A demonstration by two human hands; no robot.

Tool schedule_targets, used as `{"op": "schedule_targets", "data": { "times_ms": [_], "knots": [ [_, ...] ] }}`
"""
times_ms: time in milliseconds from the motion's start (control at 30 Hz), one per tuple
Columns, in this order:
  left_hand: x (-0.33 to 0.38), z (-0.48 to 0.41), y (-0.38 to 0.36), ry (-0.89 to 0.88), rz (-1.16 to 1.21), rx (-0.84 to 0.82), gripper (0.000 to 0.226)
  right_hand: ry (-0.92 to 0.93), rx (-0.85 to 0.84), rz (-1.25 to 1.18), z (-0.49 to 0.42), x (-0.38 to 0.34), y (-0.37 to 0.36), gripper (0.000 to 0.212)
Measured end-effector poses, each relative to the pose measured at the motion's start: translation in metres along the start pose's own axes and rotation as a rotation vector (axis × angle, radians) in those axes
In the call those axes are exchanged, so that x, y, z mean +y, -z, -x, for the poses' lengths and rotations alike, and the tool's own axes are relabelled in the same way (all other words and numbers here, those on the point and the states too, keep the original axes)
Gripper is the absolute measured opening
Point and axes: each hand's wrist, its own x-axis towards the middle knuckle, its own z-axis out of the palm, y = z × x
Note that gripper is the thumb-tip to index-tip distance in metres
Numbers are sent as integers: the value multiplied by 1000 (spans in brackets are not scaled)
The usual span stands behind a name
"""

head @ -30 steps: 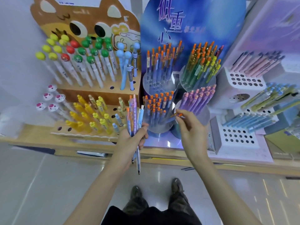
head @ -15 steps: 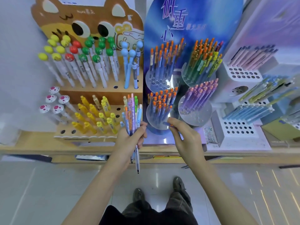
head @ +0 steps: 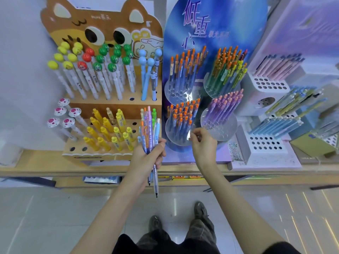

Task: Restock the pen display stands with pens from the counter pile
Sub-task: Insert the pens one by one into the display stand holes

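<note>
Mid-restock: gripping a bundle of pens [head: 149, 129] in the left hand [head: 146, 158], curling the right hand [head: 203, 145] beside the round tray [head: 172, 139], hold impossible to tell. Next, likely: drawing one pen out and matching its stand.

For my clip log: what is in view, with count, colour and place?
cat stand: one, brown, shelf left
ball-topped pens: many, yellow, red, green, blue, upper tier
mushroom-topped pens: five, white-pink, lower tier left
stubby pens: many, yellow, lower tier
oval stand: one, blue, shelf centre
orange-capped pens: many, blue-orange, its left trays
purple pens: many, purple, lower right tray
white stands: several, white, shelf right
pen bundle: several, mixed colours, left hand
shoes: two, dark, floor
left hand: one, grips pen bundle
right hand: one, fingers curled by lower left tray
</note>
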Motion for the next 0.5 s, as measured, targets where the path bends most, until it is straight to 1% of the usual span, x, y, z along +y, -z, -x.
{"op": "schedule_targets", "data": {
  "times_ms": [67, 167, 200, 267, 333, 500],
  "knots": [
    [1, 0, 2, -8, -3, 0, 7, 23, 41, -24, 7, 0, 1, 7],
    [4, 1, 3, -18, -4, 5, 7, 166, 93, -34, 3, -12, 4, 20],
    [4, 1, 2, -23, -4, 4, 7, 211, 95, -27, -1, -17, 5, 21],
    [6, 2, 0, -32, -7, 0, 7, 263, 87, 11, -9, -25, 6, 15],
    [8, 3, -2, -33, 0, -4, 7, 261, 78, 61, -11, -26, 4, 7],
    [15, 5, -6, -10, 102, -61, 16, 239, 15, 104, -13, -27, 7, 9]
  ]
}}
